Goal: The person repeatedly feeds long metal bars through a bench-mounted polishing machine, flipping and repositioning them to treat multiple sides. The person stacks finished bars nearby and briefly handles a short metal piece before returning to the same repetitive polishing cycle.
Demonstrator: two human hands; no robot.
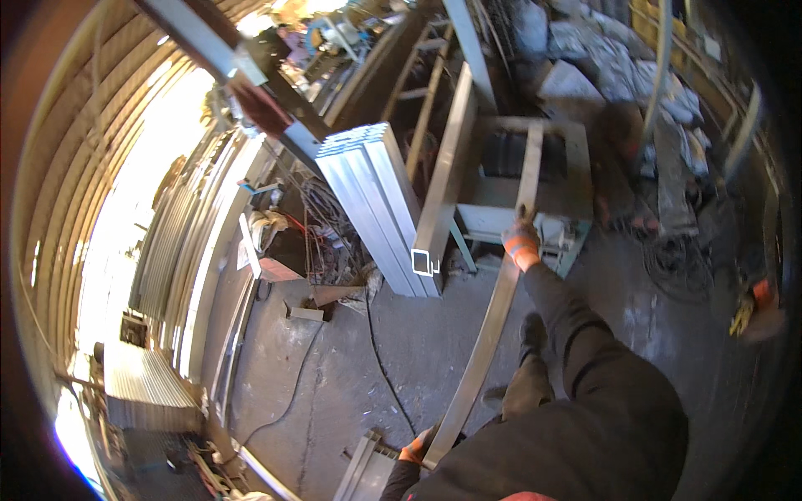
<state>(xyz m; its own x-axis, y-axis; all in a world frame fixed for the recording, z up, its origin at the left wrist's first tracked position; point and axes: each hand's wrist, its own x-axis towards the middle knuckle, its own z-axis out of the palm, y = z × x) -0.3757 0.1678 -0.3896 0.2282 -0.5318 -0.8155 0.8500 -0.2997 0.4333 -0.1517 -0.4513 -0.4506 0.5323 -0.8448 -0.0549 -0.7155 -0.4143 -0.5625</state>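
Both of my hands, in orange and dark work gloves, hold one long metal bar [480, 351]. The bar slants from low near my body up to a pale green metal machine frame [576, 167], where its far end lies across the top. My right hand [522, 242] is closed around the bar just short of that frame. Down at the near end, my left hand [418, 445] grips the bar, its fingers partly hidden. Left of the machine, a square metal tube [443, 184] points its open end toward me.
A stack of shiny metal profiles [376, 209] stands left of the square tube. Dark cables [380, 359] cross the concrete floor. Metal pieces [363, 468] lie beside my left hand. Coiled hoses [681, 263] and grey sacks [601, 58] are at the right.
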